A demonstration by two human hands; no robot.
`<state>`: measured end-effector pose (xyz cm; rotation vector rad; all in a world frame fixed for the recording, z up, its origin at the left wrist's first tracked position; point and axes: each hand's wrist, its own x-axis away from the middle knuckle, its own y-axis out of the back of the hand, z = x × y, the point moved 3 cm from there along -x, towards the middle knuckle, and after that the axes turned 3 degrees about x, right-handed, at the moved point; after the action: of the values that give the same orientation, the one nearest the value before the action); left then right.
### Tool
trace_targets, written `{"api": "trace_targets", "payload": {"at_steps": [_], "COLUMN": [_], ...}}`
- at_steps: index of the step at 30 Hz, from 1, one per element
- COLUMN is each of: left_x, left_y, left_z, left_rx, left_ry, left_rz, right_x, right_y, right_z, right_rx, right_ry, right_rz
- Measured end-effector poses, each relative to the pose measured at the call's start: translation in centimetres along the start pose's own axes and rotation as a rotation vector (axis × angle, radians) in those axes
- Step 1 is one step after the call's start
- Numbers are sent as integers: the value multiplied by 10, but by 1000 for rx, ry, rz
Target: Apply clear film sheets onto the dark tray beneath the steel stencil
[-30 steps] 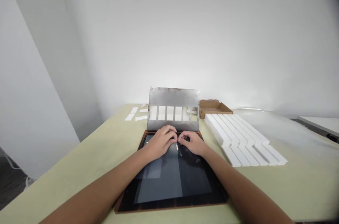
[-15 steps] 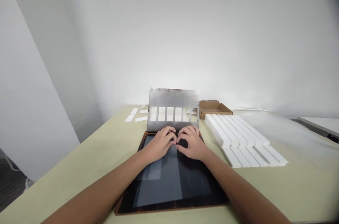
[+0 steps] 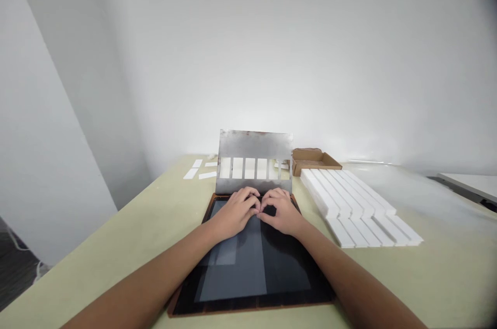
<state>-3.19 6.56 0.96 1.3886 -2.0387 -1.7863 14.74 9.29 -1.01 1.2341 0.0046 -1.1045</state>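
Note:
My left hand (image 3: 235, 213) and my right hand (image 3: 281, 212) lie curled at the top edge of a black tablet screen (image 3: 252, 272), which sits in a brown case. Their fingertips meet near the middle of that edge. Whatever lies under the fingertips is hidden. Just beyond them, a scuffed metal plate (image 3: 254, 155) with a row of slots stands tilted, with white pieces showing through the slots.
A stepped stack of long white bars (image 3: 349, 204) lies to the right on the pale green table (image 3: 116, 261). Behind it is a shallow cardboard box (image 3: 312, 161). Loose white strips (image 3: 191, 173) lie at the back left, with a white wall beyond.
My right hand has shifted, its fingers now curled closer to my left hand. The thin clear glint beside it in the oldest frame no longer shows.

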Motion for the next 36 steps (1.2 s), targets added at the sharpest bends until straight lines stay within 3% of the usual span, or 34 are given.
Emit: {"api": "trace_targets", "payload": {"at_steps": [9, 14, 36], "left_x": [-1, -1, 0], "left_y": [2, 0, 2], "left_z": [3, 9, 2], "left_rx": [11, -2, -66], "left_ry": [100, 159, 41], "left_rz": [-53, -15, -12], "right_x": [-1, -1, 0], "right_y": [0, 0, 0], "right_z": [-4, -6, -5], "right_rx": [-30, -43, -85], "right_ry": [-32, -41, 34], "right_rz": [0, -2, -16]}}
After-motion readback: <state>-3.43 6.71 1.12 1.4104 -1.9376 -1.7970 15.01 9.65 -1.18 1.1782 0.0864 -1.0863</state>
